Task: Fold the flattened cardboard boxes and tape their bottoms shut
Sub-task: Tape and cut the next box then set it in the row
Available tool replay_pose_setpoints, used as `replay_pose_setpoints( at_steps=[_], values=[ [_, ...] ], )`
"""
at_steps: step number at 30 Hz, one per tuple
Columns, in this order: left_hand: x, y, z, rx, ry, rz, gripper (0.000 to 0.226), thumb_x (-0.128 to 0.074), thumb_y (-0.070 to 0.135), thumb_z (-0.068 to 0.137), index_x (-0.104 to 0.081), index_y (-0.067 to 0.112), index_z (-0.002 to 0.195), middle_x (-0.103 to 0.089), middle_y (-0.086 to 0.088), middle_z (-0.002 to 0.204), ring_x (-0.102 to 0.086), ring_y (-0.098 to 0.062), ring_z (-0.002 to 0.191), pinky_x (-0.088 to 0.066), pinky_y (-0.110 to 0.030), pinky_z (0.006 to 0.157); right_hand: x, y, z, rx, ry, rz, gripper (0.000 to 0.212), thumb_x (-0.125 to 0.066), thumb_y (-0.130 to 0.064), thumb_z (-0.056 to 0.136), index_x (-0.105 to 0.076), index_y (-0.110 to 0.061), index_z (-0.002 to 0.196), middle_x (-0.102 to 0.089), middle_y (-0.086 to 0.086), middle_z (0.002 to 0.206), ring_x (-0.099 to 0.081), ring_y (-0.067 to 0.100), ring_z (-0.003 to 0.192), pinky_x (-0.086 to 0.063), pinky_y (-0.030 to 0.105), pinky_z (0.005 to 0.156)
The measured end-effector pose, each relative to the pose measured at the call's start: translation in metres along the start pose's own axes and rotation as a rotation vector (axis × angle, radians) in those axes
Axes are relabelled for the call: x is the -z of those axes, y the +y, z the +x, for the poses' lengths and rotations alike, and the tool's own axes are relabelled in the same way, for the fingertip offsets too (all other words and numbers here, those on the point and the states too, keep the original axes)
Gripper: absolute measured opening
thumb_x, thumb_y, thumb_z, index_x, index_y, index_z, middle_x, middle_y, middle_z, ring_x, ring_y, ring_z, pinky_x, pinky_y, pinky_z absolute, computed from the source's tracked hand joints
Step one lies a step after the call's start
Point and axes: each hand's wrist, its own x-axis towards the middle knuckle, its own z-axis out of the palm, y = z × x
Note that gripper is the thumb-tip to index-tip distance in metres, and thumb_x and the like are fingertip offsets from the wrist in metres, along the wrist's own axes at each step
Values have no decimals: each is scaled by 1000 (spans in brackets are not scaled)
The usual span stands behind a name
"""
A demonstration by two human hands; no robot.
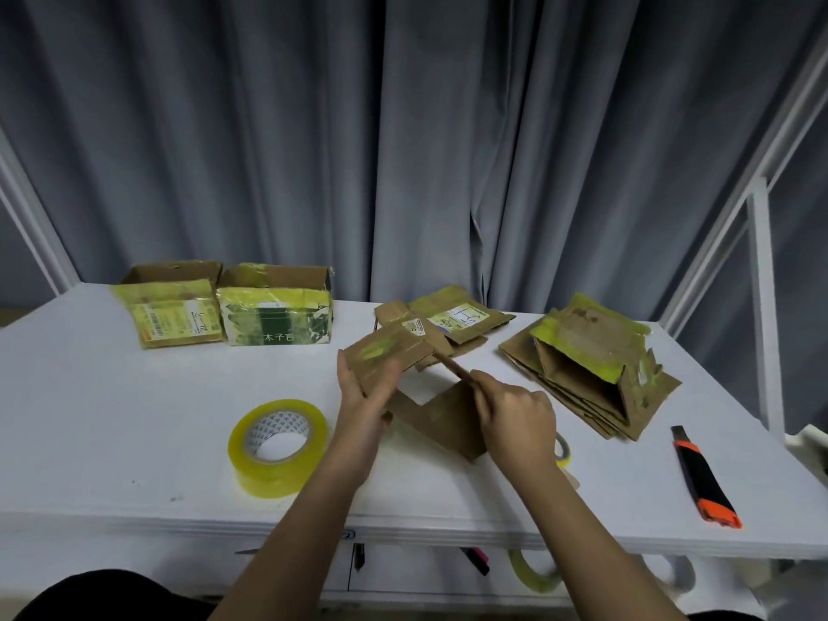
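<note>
Watching from the head camera, I saw both hands working on one cardboard box (441, 412) above the middle of the white table (134, 419). The left hand (360, 394) held an upper panel of it, fingers curled around the edge. The right hand (515, 407) pinched a thin flap, fingers closed on it. The box was only partly opened, its lower part touching the table. A roll of clear tape (277, 445) lay just beside the left forearm. Two folded boxes (228, 313) stood at the far left, near the curtain (403, 127). More flattened boxes (596, 374) lay in a pile at the right, and an orange and black utility knife (705, 479) lay near the right edge.
</note>
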Motion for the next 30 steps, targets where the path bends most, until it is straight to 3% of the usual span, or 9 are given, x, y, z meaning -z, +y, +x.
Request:
replay_pose_setpoints(
  at_steps=[3,5,8,11,13,17,19,26,30],
  values=[
    [4,-1,9,-145,76,423,55,-69,42,82,-42,34,130,-31,14,145,-39,-9,128,-36,-31,105,4,0,17,18,66,73,6,-75,-17,80,-73,-21,84,-60,4,51,-56,29,45,-45,33,54],
    [7,5,17,-163,150,648,20,-52,40,93,-55,25,106,-54,1,127,-49,-21,120,-41,-35,95,11,1,35,-5,69,138,9,-66,-26,86,-74,-22,85,-65,4,59,-61,30,55,-46,36,60],
    [5,21,20,-113,124,921,37,-33,40,100,-53,17,79,-58,-2,82,-56,-28,88,-37,-32,71,18,1,67,-52,-6,243,14,-66,-34,88,-75,-24,89,-73,1,77,-66,26,72,-48,37,66],
    [4,27,27,-68,138,1033,40,-28,36,102,-56,11,86,-61,-10,96,-53,-30,90,-36,-33,77,19,4,88,-81,-160,420,29,-72,-30,85,-71,-22,112,-67,-1,119,-60,21,111,-42,29,93],
    [8,25,32,-37,168,1042,38,-28,33,102,-57,10,96,-62,-13,107,-55,-33,99,-37,-35,82,20,12,82,-180,-178,612,41,-74,-26,83,-63,-24,123,-53,-3,136,-46,14,127,-33,22,100],
    [15,24,39,2,187,999,33,-27,32,102,-55,14,104,-62,-13,114,-56,-33,104,-39,-38,90,4,14,26,-515,-30,964,30,-72,-27,84,-53,-31,107,-50,-6,120,-52,15,113,-47,37,94],
    [12,21,41,27,168,979,37,-26,32,102,-54,13,117,-59,-11,121,-54,-33,110,-38,-38,93,-7,7,4,-613,-71,1105,28,-70,-25,86,-49,-25,104,-50,1,118,-52,18,113,-48,33,89],
    [24,18,47,191,65,720,29,-27,38,101,-24,19,122,-55,-4,103,-53,-15,85,-40,-34,83,-21,-1,-16,-486,-93,1174,47,-73,-16,83,-52,-18,125,-53,-5,126,-52,7,118,-43,21,101],
    [36,8,49,-60,-38,671,27,-38,50,96,-30,31,112,-33,6,134,-40,-15,119,-34,-34,100,-31,7,-12,-431,-45,1128,49,-71,-32,83,-54,-25,129,-52,-11,132,-49,9,124,-45,28,99]
  ],
)
